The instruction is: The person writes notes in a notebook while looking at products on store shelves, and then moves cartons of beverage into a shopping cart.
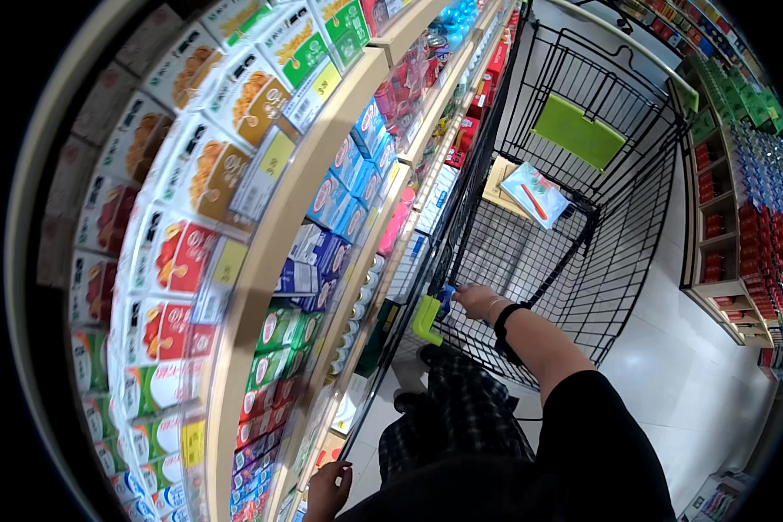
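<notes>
At the near left corner of a black wire shopping cart (496,251), my right hand (476,301) pinches a small blue packet (445,300). The packet is partly hidden by my fingers and lies close to the cart's lime-green corner piece (425,321). Low in the picture, my left hand (328,489) hangs beside the shelving, its fingers loosely bent and no object visible in it. Inside the cart, towards its far end, lie a tan flat package (496,186) and a pale blue and white pack (540,196) with an orange-red mark.
On the left, a wooden shelf (287,215) carries rows of boxed goods with price tags. Blue boxes (349,163) and green boxes (280,329) fill lower tiers. Across the tiled floor (665,365) stands a display rack (718,215) with red and green goods.
</notes>
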The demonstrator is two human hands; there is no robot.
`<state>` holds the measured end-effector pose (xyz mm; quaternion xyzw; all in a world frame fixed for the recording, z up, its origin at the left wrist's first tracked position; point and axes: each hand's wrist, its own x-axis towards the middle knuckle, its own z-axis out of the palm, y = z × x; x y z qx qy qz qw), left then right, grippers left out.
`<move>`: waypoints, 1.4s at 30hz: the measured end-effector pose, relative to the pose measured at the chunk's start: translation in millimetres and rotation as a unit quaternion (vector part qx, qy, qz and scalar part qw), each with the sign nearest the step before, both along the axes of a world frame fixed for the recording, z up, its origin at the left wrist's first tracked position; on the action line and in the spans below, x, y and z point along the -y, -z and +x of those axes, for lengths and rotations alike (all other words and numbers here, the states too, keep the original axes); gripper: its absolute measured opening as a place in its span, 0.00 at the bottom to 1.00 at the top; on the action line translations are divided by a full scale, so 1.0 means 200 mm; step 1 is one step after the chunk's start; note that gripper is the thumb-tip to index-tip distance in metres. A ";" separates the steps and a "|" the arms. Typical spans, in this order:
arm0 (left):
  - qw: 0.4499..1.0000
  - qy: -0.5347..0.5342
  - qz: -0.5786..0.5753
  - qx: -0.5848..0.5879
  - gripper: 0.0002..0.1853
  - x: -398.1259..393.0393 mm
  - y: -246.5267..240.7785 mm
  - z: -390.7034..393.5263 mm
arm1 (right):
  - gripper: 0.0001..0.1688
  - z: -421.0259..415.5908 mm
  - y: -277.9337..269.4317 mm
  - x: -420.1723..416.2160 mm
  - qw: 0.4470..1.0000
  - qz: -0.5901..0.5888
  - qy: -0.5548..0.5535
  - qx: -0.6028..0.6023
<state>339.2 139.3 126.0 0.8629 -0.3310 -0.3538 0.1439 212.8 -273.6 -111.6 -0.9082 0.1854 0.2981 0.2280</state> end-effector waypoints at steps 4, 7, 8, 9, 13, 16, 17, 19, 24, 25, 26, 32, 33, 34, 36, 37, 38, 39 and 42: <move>1.000 0.016 -0.008 -0.020 0.08 0.05 0.17 -0.04 | 0.16 0.14 0.17 -0.02 0.985 -0.039 -0.150 0.070; 0.997 -0.034 0.023 -0.071 0.08 0.18 0.16 -0.07 | 0.13 0.14 0.47 -0.04 0.980 -0.051 -0.171 0.085; 0.997 -0.031 0.030 -0.071 0.08 0.21 0.18 -0.06 | 0.12 0.14 0.54 -0.03 0.980 -0.056 -0.170 0.086; 0.996 -0.030 0.040 -0.071 0.08 0.23 0.19 -0.07 | 0.13 0.13 0.60 -0.04 0.980 -0.042 -0.144 0.127; 0.998 0.001 0.038 -0.042 0.09 0.26 0.21 -0.05 | 0.17 0.06 0.57 -0.01 0.975 0.081 -0.044 0.202; 0.999 -0.047 0.009 -0.010 0.07 0.29 0.18 -0.05 | 0.24 0.05 0.33 0.10 0.987 0.133 0.029 0.080; 0.999 -0.053 0.010 -0.002 0.06 0.28 0.20 -0.05 | 0.26 0.04 0.23 0.12 0.978 0.164 0.113 0.064; 0.999 -0.048 0.007 -0.006 0.06 0.30 0.15 -0.03 | 0.31 -0.07 0.16 0.18 0.923 0.269 0.265 0.075; 0.998 -0.037 -0.044 0.016 0.05 0.30 0.09 -0.01 | 0.31 -0.27 -0.29 0.33 0.869 0.329 0.321 0.181; 0.997 -0.034 -0.065 0.033 0.05 0.29 0.07 -0.02 | 0.30 -0.29 -0.42 0.34 0.854 0.338 0.324 0.227; 0.995 -0.053 -0.083 0.036 0.05 0.28 0.02 -0.04 | 0.29 -0.30 -0.59 0.33 0.783 0.436 0.364 0.254; 0.949 0.010 -0.220 0.226 0.05 -0.03 -0.20 0.02 | 0.31 -0.10 -1.11 0.17 0.473 0.690 0.368 0.406; 0.956 -0.002 -0.203 0.214 0.05 -0.07 -0.28 0.07 | 0.33 0.00 -1.35 0.08 0.455 0.724 0.311 0.414; 0.882 0.059 -0.317 0.344 0.07 0.00 -0.60 0.06 | 0.36 0.02 -1.50 0.07 0.505 0.728 0.252 0.388; 0.853 0.074 -0.330 0.397 0.13 -0.07 -0.92 0.06 | 0.42 0.14 -1.84 -0.01 0.593 0.678 0.114 0.418; 0.836 0.097 -0.341 0.419 0.18 -0.13 -0.97 0.06 | 0.45 0.21 -2.03 -0.09 0.623 0.633 0.048 0.458; 0.804 0.079 -0.372 0.457 0.12 -0.15 -1.15 0.03 | 0.47 0.26 -2.22 -0.15 0.675 0.571 -0.011 0.466; 0.773 0.063 -0.403 0.486 0.06 -0.15 -1.36 0.02 | 0.47 0.33 -2.43 -0.26 0.677 0.557 -0.094 0.471; 0.612 0.036 -0.413 0.673 0.12 -0.28 -1.70 0.04 | 0.43 0.51 -3.01 -0.55 0.665 0.470 -0.282 0.508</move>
